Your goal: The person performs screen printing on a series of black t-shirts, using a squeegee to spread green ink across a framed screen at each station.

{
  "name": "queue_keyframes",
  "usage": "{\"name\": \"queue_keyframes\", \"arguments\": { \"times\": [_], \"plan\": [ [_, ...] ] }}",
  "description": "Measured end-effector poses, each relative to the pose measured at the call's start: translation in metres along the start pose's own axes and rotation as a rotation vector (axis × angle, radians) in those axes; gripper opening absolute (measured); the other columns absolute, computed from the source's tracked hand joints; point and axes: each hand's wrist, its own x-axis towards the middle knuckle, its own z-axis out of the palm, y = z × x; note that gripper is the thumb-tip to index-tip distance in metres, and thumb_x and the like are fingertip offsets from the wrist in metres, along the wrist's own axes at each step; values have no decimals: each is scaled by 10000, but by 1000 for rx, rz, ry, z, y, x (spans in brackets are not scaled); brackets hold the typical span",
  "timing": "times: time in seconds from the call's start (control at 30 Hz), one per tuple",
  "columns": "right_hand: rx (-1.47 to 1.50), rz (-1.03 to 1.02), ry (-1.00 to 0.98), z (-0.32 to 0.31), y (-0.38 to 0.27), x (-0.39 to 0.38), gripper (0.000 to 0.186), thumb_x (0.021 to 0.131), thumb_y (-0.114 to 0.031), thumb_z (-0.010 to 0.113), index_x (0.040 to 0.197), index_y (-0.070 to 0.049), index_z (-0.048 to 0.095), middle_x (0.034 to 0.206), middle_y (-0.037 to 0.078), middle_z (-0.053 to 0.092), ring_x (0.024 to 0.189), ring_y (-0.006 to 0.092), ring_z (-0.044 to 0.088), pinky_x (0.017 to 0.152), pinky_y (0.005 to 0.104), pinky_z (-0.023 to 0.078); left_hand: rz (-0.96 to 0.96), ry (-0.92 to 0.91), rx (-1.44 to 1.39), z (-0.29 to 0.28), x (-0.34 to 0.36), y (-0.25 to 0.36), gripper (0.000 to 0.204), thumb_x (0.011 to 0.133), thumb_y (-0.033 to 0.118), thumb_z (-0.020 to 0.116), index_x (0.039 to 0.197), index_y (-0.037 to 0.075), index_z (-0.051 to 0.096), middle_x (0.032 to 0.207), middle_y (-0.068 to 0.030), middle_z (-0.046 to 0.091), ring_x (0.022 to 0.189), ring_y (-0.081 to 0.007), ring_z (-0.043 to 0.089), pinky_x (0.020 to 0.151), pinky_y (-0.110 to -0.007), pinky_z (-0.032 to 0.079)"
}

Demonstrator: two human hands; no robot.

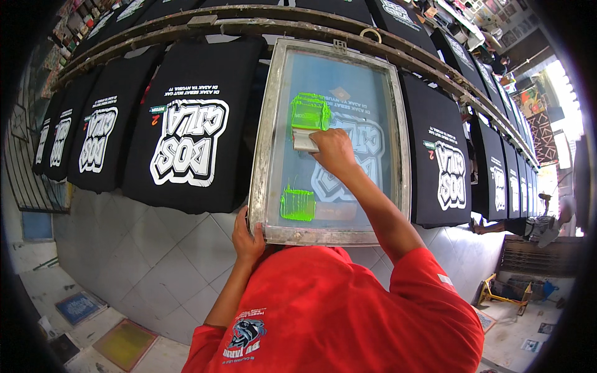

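Closest in, a red T-shirt (348, 298) fills the foreground, and just past it the left hand (249, 242) is at the near left corner of the screen-printing frame (323, 236), fingers along the outer side, thumb apart from them; whether it grips tightly, I cannot tell. Up the mesh we go: a bright green ink patch (298, 205) lies at the near left, then here's the right hand (336, 149), closed on the squeegee (304, 141), over the left half of the screen, right beside the near edge of a second green ink patch (309, 110). This looks like the inking step, a small area being worked with the blade; the next move calls for even pressure and a straight path along the mesh. The squeegee lies crosswise, long axis left to right, its bare end pointing left; the other end is hidden by the hand. The frame's own long axis runs near to far, pale lettering showing through its mesh. At the far edge, a metal hinge (339, 45) sits by the worn rail (311, 28), with more printed black T-shirts (401, 25) beyond.
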Motion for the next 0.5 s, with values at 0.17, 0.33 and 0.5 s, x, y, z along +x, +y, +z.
{"name": "queue_keyframes", "arguments": {
  "times": [0.17,0.33,0.5],
  "plan": [
    [11,96,-31,-30,20,44,275,661,-216,728,916,-121,684,783,114,661,752,310,632,689,415,488,36,6,16,-2,3,4,470,851,202,555,1228,-60,458,1156,-258,549,1046,-425,542,897,-436,434],
    [0,82,113,3,40,59,242,649,-169,711,881,-117,668,772,118,652,765,309,622,708,416,474,47,18,29,-2,4,4,471,842,197,567,1230,-48,463,1153,-255,550,1054,-422,539,895,-434,435],
    [2,15,94,13,16,10,209,639,-127,689,846,-121,656,725,122,637,721,306,613,681,406,465,-6,3,11,-1,2,3,468,838,199,573,1225,-43,466,1152,-246,548,1042,-416,540,888,-435,436]
  ]
}}
